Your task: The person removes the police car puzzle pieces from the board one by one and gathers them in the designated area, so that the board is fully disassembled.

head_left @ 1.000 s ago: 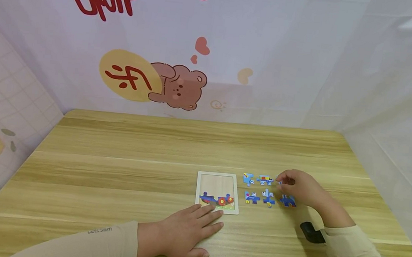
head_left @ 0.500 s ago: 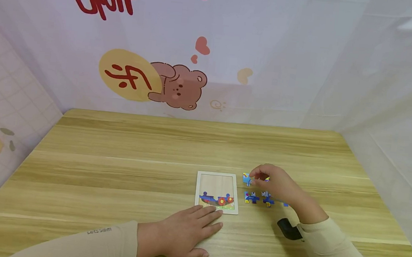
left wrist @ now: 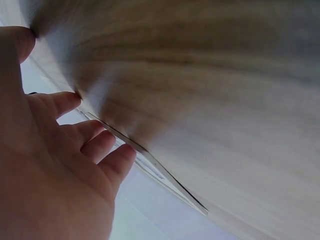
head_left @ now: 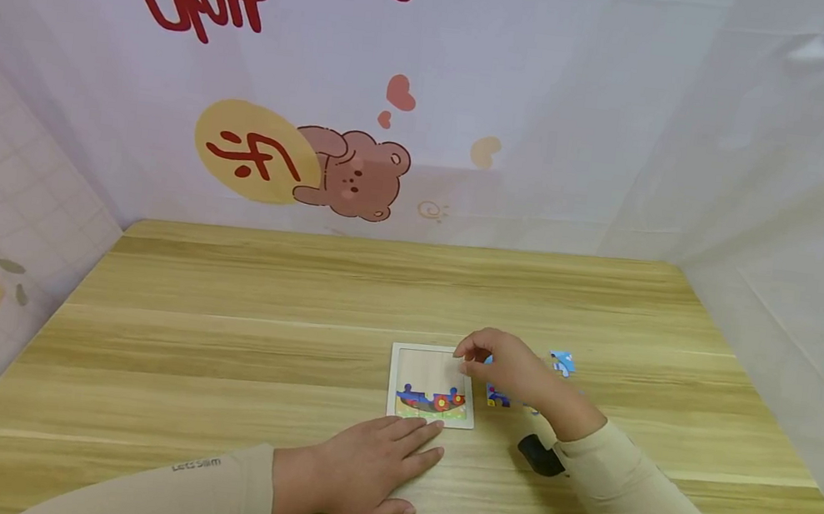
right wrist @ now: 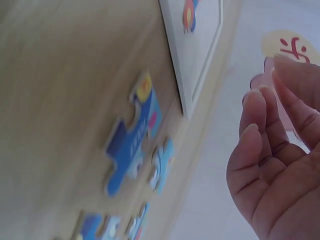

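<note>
In the head view, a left hand point(head_left: 374, 471) lies spread on the counter point(head_left: 225, 313) at a puzzle board point(head_left: 424, 370)'s near edge; a right hand point(head_left: 513, 372) curls above its right side — whether gripping anything, unclear. Loose pieces point(head_left: 562, 362) lie right of the board. Left wrist: fingers point(left wrist: 118, 162) at the board's rim. Right wrist: a blue piece point(right wrist: 132, 147) beside the board.
</note>
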{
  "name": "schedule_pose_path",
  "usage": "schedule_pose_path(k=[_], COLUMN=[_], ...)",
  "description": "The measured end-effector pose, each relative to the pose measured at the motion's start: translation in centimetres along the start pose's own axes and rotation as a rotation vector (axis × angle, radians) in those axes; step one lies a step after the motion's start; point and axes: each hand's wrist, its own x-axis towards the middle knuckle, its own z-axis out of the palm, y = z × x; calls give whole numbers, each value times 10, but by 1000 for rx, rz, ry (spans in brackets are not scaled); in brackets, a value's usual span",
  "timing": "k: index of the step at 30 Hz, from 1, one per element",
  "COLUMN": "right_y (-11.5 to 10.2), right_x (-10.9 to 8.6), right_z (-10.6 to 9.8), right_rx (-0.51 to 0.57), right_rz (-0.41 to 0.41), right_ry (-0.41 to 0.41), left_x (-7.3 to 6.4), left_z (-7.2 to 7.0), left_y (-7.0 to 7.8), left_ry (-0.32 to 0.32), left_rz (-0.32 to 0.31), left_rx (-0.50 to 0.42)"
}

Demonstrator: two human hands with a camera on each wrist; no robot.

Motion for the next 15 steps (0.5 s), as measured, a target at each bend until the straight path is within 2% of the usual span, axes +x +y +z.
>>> schedule_pose_path(k=[6,15], right_y=[-8,-18], right_x=[8,17], right_z=[14,30], right_rx=[20,32], right_rz=[-4,34], right_ry=[-25,-121], left_x=[-1,-1], left_z=[2,3], left_y=[0,2], left_ry=[38,64], left_rz=[18,30], left_rx=[36,71])
